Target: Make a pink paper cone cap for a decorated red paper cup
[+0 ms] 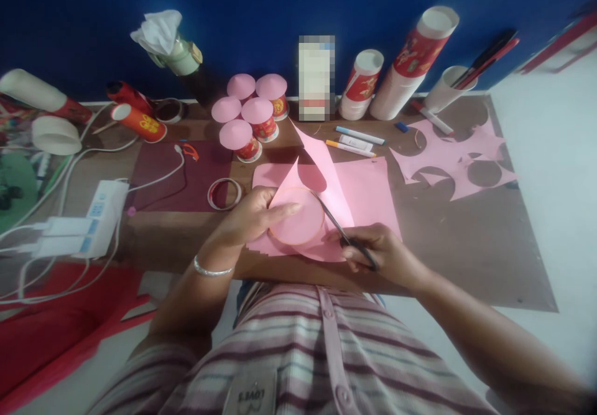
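Note:
My left hand [254, 214] pinches a piece of pink paper [305, 217], its thumb lying on top of a circle outlined in orange. In my right hand [375, 247] is a pair of scissors [338, 223] with dark handles. The blades lie along the right edge of the outlined circle. A cut strip of the paper rises up and away beyond the blades. Beneath both hands lies a stack of pink sheets [373, 185] on the brown table.
Several small red paper cups with pink cone tops [236, 134] stand behind my left hand. A tape roll [224, 194], markers [360, 135], pink offcuts [448, 153], stacked cups [401, 79] and a pen cup [448, 90] are around. A white power strip [100, 219] with cables lies left.

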A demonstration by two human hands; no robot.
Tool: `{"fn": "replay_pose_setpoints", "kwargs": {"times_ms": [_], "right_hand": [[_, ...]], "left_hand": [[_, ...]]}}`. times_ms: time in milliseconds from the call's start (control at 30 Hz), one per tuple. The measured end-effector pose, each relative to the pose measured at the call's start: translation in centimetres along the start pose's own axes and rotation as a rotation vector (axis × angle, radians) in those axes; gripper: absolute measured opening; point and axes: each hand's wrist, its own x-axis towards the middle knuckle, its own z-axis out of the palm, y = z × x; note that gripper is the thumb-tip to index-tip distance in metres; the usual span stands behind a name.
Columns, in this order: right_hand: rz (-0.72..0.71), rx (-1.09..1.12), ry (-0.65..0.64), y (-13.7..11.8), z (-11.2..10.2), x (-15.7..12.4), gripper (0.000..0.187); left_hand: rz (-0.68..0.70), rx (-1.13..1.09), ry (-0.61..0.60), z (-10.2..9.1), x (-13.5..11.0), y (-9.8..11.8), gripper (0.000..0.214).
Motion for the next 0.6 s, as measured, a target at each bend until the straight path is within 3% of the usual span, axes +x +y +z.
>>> {"fn": "replay_pose_setpoints", "kwargs": {"times_ms": [600], "right_hand": [[-0.012,-0.029,-0.003,-0.21,-0.19,-0.25,0.038]], "left_hand": [[-0.026,-0.04,-0.021,-0.43,0.33,-0.36,0.023]]}}
